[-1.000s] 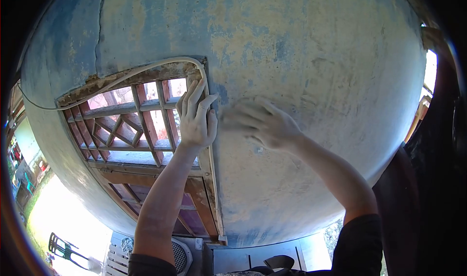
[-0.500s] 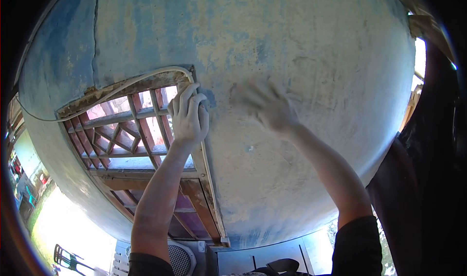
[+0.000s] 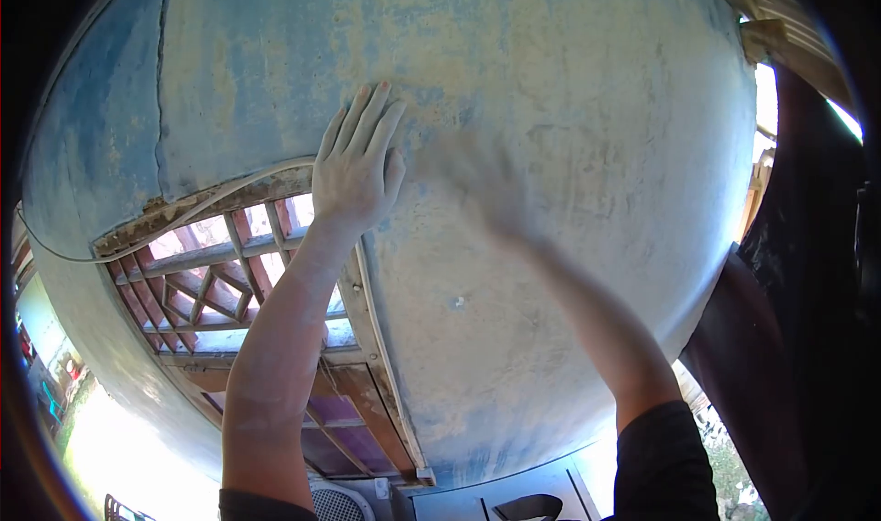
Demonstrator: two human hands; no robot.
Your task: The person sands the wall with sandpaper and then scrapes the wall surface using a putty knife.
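Note:
A blue wall [image 3: 569, 328] with a patchy, pale, chalky coating fills most of the head view. My left hand [image 3: 356, 177] lies flat against it, just above the upper corner of a wooden lattice window [image 3: 206, 287]. Its fingers point upward, stretched out, and whitish powder covers the skin. To its right, my right hand [image 3: 491, 186] is at the wall with its fingers smeared by motion. No tool shows in either hand. A white cable [image 3: 229, 186] runs along the window's top edge and passes behind my left hand.
Below the lattice is a brown wooden frame with purple panes [image 3: 340, 420]. A speaker-like round grille [image 3: 338, 501] sits near the bottom edge. Dark cloth [image 3: 789, 273] hangs at the right, beneath a wooden beam [image 3: 766, 39]. Bright ground [image 3: 138, 429] lies outside at lower left.
My left hand has gone from gripping at the cable by the window corner to lying flat higher on the wall. My right hand is still blurred, slightly left of before. The view has shifted.

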